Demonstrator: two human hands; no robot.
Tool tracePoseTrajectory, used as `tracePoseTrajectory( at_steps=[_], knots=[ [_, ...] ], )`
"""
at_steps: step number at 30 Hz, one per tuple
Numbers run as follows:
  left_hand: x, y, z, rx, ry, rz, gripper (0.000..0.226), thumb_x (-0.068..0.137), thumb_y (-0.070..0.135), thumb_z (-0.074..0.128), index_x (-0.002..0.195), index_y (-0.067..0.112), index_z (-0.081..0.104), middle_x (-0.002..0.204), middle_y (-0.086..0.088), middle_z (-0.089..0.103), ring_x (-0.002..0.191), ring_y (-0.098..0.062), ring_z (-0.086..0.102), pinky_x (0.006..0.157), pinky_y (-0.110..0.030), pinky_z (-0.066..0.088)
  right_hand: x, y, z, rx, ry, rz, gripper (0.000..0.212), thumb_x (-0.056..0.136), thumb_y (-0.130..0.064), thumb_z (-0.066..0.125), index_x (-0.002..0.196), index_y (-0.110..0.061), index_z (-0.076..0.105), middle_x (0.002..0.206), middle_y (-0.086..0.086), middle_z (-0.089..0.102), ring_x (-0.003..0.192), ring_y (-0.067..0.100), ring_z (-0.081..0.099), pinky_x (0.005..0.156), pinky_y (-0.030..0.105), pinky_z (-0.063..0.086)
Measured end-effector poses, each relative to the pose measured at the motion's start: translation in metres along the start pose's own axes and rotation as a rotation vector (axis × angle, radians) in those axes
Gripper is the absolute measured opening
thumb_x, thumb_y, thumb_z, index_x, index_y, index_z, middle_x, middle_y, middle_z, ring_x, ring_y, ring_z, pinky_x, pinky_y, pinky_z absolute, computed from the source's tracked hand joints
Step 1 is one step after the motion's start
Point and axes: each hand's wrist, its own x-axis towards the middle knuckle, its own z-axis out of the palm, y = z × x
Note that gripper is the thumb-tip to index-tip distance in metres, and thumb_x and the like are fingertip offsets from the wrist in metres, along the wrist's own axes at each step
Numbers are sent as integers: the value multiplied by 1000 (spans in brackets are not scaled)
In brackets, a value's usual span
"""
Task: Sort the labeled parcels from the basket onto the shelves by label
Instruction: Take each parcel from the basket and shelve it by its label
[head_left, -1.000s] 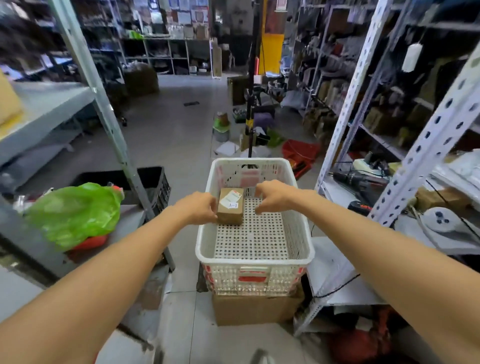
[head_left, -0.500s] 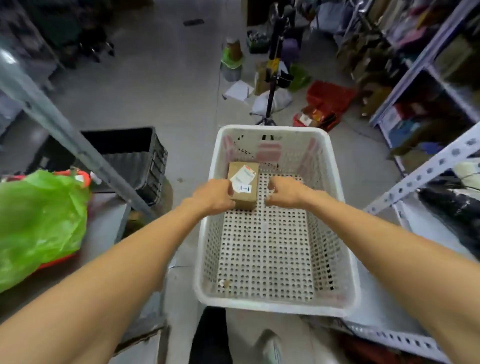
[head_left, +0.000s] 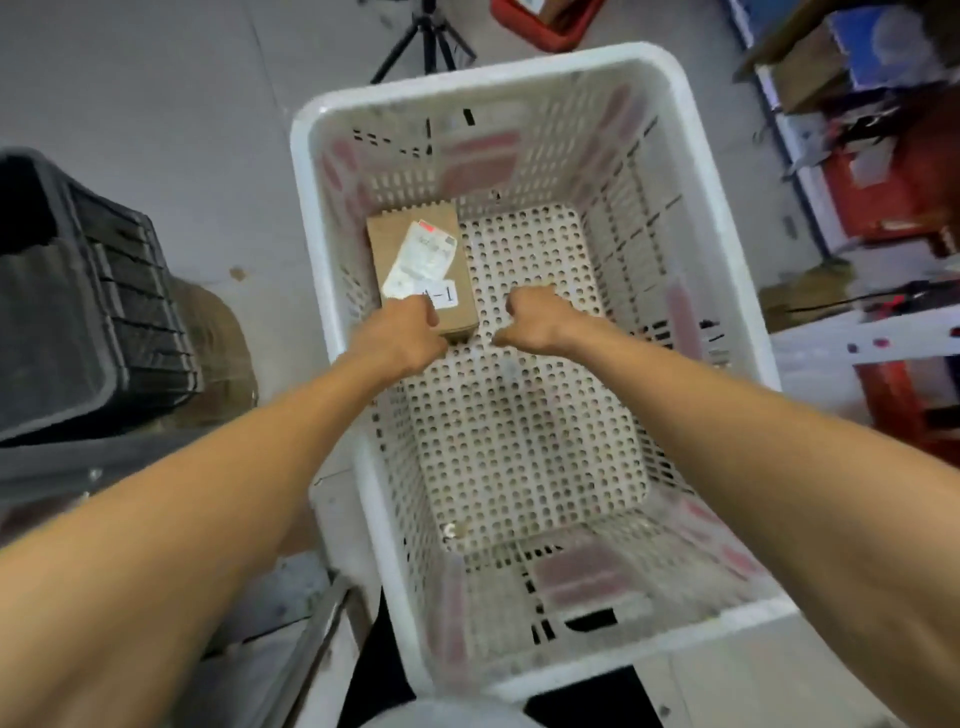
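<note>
Parcel (head_left: 418, 270) could tip and drop on the lift, I judge: my left hand (head_left: 400, 340) grips only its near end, fingers (head_left: 422, 312) curled over the label edge. Right hand (head_left: 535, 317) clenched, empty, just beside. Parcel sits far-left in the basket (head_left: 493, 67), close to the wall; may snag.

grey concrete floor (head_left: 182, 104): black tripod legs (head_left: 426, 41) just beyond far rim of white perforated plastic basket (head_left: 307, 208); red plastic tray (head_left: 550, 21) beyond its far right corner; black ribbed plastic crate (head_left: 78, 291) to its left. basket bottom: brown cardboard parcel (head_left: 387, 244), far left corner.
</note>
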Motion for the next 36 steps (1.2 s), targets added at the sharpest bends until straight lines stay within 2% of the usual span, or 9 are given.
tracePoseTrajectory(
  at_steps=[4,9,11,16,22,27,31,33,36],
  knots=[
    [39,-2,23,-49,79,-101,41,86,20,58,126,11,50,120,-14,58,107,-33,56,87,-38,49,41,0,16,58,7,-7,35,92,-33,60,112,-6,50,108,9,53,93,23,50,72,29,37],
    [83,-8,54,-154,173,-250,64,85,17,62,139,5,29,143,-19,28,131,-35,31,103,-40,37,103,4,48,192,93,31,68,89,-28,63,142,-7,26,137,19,40,125,36,44,98,42,42],
    [97,-14,58,-234,210,-315,71,84,17,63,141,5,23,145,-18,23,134,-34,25,107,-38,32,125,2,58,244,128,42,76,88,-32,65,145,-8,21,140,20,38,127,37,41,102,46,40],
    [115,-17,71,-298,237,-382,95,82,25,66,150,2,3,148,-17,16,137,-32,17,110,-36,28,165,-1,73,434,170,-6,97,78,-32,73,150,-13,12,140,16,46,125,33,47,101,42,42],
    [121,-11,78,-462,173,-469,112,74,22,71,151,5,-9,146,-13,12,137,-29,11,114,-36,24,171,19,79,471,186,134,70,82,-12,71,140,-15,32,129,13,53,117,33,52,88,39,44],
    [109,-1,117,-597,31,-407,95,70,15,78,142,17,16,138,-11,23,131,-30,26,107,-40,35,135,71,83,480,129,303,73,76,-9,75,136,-12,34,124,12,54,115,32,54,86,37,46],
    [120,19,136,-827,-16,-369,86,71,20,81,132,10,22,134,-9,27,128,-24,32,104,-35,37,123,112,89,788,95,303,119,45,-13,82,148,-23,23,134,2,53,122,23,52,97,41,50],
    [128,20,143,-939,-41,-328,103,68,23,83,142,16,12,142,-8,28,130,-23,34,107,-34,37,122,125,97,965,118,247,125,49,-10,86,151,-30,18,138,-3,53,122,17,53,98,40,51],
    [130,13,156,-971,-80,-197,140,44,45,88,151,31,-2,152,-1,29,138,-21,32,113,-42,33,122,134,110,1059,131,180,128,52,-18,90,152,-37,13,142,-7,50,123,13,53,99,40,50]
  ],
)
